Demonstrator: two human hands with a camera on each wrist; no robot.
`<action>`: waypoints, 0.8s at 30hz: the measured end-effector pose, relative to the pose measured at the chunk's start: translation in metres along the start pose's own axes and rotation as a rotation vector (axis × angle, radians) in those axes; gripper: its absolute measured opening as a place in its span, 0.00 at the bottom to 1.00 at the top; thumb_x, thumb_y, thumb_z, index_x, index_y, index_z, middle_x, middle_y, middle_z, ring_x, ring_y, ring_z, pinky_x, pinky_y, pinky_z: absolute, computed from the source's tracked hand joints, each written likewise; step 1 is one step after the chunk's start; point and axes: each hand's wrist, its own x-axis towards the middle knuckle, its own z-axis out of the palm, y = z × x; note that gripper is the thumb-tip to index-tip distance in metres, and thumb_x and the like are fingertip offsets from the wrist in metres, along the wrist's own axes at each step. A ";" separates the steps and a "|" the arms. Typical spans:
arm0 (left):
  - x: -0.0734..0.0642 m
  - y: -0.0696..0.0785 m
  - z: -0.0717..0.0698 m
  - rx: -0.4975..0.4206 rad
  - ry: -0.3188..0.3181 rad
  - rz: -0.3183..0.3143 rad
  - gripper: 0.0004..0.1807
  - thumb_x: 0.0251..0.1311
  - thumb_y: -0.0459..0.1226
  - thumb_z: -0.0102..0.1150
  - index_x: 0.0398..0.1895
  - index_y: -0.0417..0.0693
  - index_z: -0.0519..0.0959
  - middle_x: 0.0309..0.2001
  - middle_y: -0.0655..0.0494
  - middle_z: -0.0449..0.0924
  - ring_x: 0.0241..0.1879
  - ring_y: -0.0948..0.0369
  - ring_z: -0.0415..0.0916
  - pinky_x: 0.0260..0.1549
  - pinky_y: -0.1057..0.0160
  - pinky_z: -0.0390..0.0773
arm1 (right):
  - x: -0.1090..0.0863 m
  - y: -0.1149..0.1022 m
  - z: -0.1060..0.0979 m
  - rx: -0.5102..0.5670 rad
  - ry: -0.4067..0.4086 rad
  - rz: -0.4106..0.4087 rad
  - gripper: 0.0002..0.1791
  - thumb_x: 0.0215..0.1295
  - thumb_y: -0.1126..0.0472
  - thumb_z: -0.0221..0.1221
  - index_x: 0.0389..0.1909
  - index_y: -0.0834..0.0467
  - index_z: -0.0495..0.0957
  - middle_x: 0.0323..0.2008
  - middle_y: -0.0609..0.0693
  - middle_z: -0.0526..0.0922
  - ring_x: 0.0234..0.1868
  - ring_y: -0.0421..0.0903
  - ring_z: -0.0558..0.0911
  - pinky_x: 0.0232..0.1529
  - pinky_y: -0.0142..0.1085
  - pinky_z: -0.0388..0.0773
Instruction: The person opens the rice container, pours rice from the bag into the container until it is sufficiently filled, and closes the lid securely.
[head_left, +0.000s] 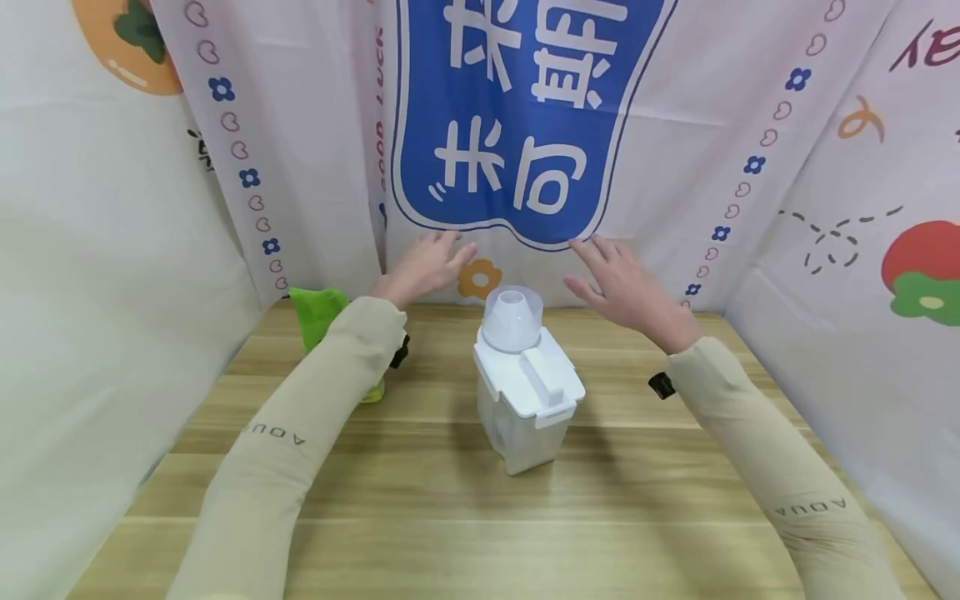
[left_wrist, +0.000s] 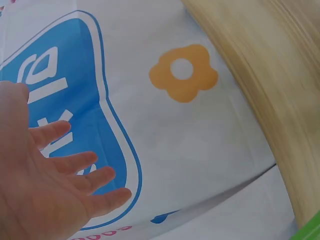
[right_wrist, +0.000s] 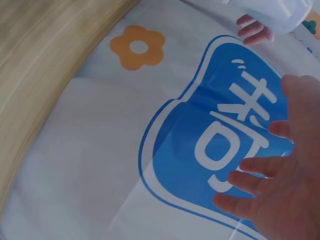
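Observation:
A white lidded plastic container [head_left: 525, 408] stands on the table, with a clear cup [head_left: 513, 321] over a white cone at the far end of its lid. Beyond it to the left, my left hand [head_left: 429, 265] is raised with fingers spread, holding nothing. On the other side my right hand [head_left: 618, 283] is also raised, its fingers extended and apart from the container. Each wrist view shows its own hand, the left hand [left_wrist: 50, 185] and the right hand [right_wrist: 280, 185], with an empty palm. A clear-white rim of the cup [right_wrist: 280, 10] shows in the right wrist view.
A bright green bag [head_left: 318, 312] stands at the table's back left, partly hidden behind my left sleeve. The wooden table [head_left: 450, 550] ends at a printed white curtain [head_left: 675, 167] behind. More white cloth hangs along both sides.

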 end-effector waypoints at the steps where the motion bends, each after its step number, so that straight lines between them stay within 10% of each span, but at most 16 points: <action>1: -0.001 0.000 0.001 -0.010 0.005 0.009 0.40 0.71 0.64 0.27 0.77 0.51 0.52 0.77 0.44 0.51 0.76 0.45 0.48 0.73 0.41 0.53 | -0.001 -0.002 0.000 0.005 0.012 -0.010 0.38 0.73 0.34 0.40 0.78 0.48 0.49 0.77 0.62 0.51 0.75 0.65 0.53 0.72 0.65 0.54; 24: -0.032 0.009 0.036 -0.356 0.116 0.239 0.33 0.75 0.58 0.29 0.71 0.47 0.63 0.68 0.47 0.69 0.66 0.50 0.68 0.67 0.48 0.69 | -0.045 -0.042 0.009 0.103 0.252 -0.256 0.30 0.70 0.52 0.58 0.68 0.59 0.67 0.64 0.63 0.72 0.64 0.60 0.73 0.64 0.55 0.73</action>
